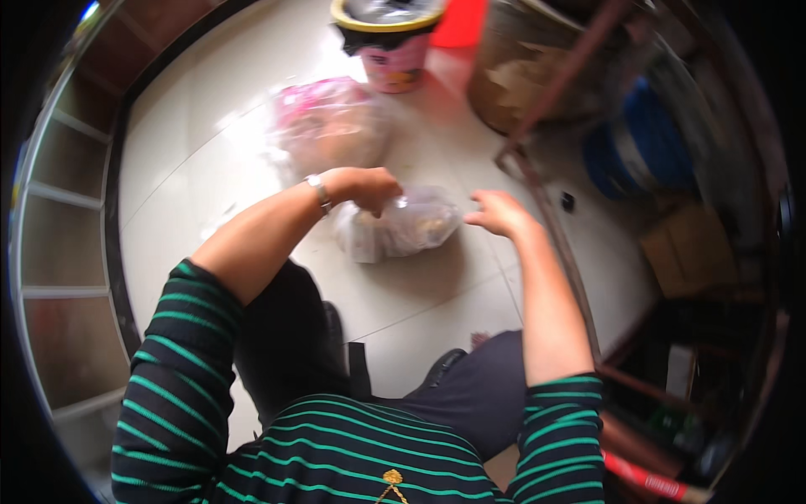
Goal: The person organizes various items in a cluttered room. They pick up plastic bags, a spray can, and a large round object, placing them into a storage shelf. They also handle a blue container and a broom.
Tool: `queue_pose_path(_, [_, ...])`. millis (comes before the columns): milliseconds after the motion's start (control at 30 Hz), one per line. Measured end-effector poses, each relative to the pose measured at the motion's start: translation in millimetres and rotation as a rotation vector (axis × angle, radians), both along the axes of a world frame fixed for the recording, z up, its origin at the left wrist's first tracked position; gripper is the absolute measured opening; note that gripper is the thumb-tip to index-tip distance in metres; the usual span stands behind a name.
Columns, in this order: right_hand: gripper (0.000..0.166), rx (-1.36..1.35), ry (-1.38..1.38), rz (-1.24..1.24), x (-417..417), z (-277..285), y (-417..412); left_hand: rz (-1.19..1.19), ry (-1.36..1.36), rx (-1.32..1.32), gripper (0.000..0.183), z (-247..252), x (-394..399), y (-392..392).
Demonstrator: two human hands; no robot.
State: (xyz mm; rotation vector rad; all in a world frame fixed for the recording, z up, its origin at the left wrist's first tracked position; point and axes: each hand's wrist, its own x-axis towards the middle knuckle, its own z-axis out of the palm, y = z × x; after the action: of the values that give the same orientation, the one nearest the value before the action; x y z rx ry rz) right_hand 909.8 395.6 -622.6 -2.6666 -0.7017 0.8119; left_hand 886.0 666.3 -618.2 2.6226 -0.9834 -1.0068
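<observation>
A clear plastic bag [403,227] with pale, brownish contents sits on the tiled floor in front of me; what is inside is blurred. My left hand [371,188] reaches over the bag from the left, its fingers closed on the film near the top. Just off the bag's right end is my right hand [500,211], thumb and fingers apart and holding nothing. Beyond my left hand lies a larger clear plastic bag [334,126] with pink print and tan contents.
A pink bin [393,66] with a yellow rim and black liner stands at the far side, beside a red object [461,25]. To the right are a rusty metal frame [548,195], a large brown container [513,69], a blue drum [639,145] and a cardboard box [689,249]. Glazed panels [66,239] line the left.
</observation>
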Motion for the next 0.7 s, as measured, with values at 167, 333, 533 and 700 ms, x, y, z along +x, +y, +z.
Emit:
queue_pose_path(167, [0.055, 0.0, 0.082, -0.05, -2.4, -3.5, 6.2, -0.036, -0.049, 0.173, 0.036, 15.9, -15.3, 43.0])
queue_pose_path(333, [0.044, 0.119, -0.031, 0.092, 2.4, -36.7, 14.9, 0.274, 0.018, 0.193, 0.039, -13.1, -31.5, 134.1])
queue_pose_path(533, [0.04, 0.036, 0.011, 0.046, -5.2, -3.8, 34.8, 0.481, -0.246, 0.317, 0.019, 16.4, -29.9, 125.5])
queue_pose_path(700, [0.05, 0.172, 0.183, -0.123, 0.2, 21.2, 18.2, 0.378, -0.449, -0.023, 0.023, 45.9, -23.5, 53.8])
